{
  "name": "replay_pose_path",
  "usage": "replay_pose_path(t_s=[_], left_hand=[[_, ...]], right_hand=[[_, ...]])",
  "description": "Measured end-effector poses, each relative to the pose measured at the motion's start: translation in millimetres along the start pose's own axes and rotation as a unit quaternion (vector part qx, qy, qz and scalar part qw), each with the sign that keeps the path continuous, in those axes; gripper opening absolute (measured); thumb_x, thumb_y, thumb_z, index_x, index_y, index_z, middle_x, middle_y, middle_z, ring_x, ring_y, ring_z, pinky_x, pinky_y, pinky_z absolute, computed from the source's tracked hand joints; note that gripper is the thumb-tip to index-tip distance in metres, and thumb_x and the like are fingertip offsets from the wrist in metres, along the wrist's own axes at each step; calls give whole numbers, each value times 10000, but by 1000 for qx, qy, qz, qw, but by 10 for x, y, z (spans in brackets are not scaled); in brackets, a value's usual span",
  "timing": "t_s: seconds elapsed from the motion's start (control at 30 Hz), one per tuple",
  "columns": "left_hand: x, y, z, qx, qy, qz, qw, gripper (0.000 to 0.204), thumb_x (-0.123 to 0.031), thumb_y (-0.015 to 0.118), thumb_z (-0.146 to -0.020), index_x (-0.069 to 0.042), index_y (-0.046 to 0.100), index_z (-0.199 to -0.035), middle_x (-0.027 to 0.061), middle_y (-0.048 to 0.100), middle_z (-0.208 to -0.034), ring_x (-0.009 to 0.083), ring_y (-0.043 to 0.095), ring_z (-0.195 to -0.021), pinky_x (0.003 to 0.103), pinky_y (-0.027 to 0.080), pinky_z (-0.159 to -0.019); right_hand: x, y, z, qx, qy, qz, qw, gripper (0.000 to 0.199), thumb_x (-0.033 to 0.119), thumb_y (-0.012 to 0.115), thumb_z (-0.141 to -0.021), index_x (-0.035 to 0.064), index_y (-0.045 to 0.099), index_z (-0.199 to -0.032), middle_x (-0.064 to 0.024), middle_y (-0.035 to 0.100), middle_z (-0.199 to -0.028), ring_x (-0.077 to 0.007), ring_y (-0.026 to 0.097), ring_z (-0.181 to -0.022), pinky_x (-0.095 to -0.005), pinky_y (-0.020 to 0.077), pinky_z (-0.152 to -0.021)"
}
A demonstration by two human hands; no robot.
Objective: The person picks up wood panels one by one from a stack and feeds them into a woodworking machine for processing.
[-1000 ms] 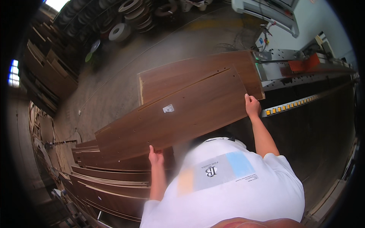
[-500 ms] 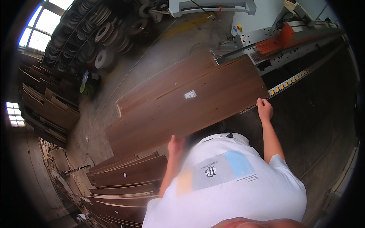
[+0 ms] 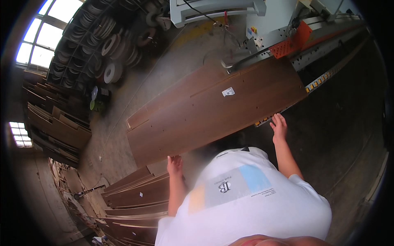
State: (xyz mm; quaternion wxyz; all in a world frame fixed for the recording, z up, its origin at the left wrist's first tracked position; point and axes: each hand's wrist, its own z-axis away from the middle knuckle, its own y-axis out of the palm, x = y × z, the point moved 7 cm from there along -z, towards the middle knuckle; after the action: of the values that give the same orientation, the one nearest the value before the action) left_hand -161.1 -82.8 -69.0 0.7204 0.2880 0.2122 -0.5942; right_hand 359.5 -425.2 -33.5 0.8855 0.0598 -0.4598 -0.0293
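A long dark brown wooden board [image 3: 197,110] with a small white label [image 3: 228,92] and several small holes lies slantwise in front of me. Its right end rests on a roller rail [image 3: 314,85] with yellow rollers. My left hand [image 3: 175,165] is at the board's near edge toward the left end, fingers upright and apart. At the near edge farther right, my right hand [image 3: 280,128] has its fingers extended beside the rollers. Whether the fingertips touch the board is hard to tell. Behind it lies another brown board [image 3: 172,90], partly covered.
A machine with an orange perforated plate [image 3: 292,40] stands at the far right. Stacked brown panels [image 3: 139,192] are at my left. Edging rolls [image 3: 113,71] fill a rack at the far left, with a green bucket [image 3: 97,105] nearby. A cable crosses the floor.
The labelled board has slid right along the roller rail. My right hand has loosened from its right corner and now sits farther left along it. My left hand has shifted left, its fingers apart.
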Motion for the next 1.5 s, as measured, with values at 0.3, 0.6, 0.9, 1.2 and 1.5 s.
replay_pose_path(t_s=[0.3,0.6,0.9,1.2,1.5], left_hand=[[112,57,-256,5,6,10,1000,367,-430,483,-1011,-120,577,-1184,53,650,-1115,243,603,-1029,424,453,-884],[281,241,14,-10,-23,20,999,343,-423,516,-998,-110,595,-1115,46,661,-1050,205,619,-982,358,488,-816],[303,385,2,-4,-49,31,998,204,-283,550,-991,-104,616,-1064,40,679,-998,191,649,-924,314,519,-709],[456,786,214,50,-108,49,992,133,-184,622,-942,-74,622,-1016,46,673,-977,194,645,-915,337,517,-767],[624,1535,723,114,-206,90,968,183,-156,608,-940,-39,596,-1080,99,645,-1090,227,639,-984,330,538,-787]], right_hand=[[128,309,222,104,-41,-127,986,569,288,491,-1007,11,311,-1470,-142,325,-1525,-269,300,-1428,-424,278,-1140],[362,521,-14,152,-68,-78,983,620,345,464,-1003,44,270,-1509,-102,218,-1594,-255,128,-1495,-418,231,-1160],[485,519,-76,167,-68,-95,979,685,442,428,-1000,55,237,-1531,-83,167,-1621,-253,94,-1503,-404,173,-1176],[796,269,-460,161,-72,-85,981,663,453,351,-1012,52,244,-1529,-178,176,-1603,-293,142,-1493,-410,166,-1179],[1172,-54,-965,109,-65,-98,987,713,527,392,-979,61,296,-1509,-248,250,-1557,-339,236,-1459,-408,198,-1167]])
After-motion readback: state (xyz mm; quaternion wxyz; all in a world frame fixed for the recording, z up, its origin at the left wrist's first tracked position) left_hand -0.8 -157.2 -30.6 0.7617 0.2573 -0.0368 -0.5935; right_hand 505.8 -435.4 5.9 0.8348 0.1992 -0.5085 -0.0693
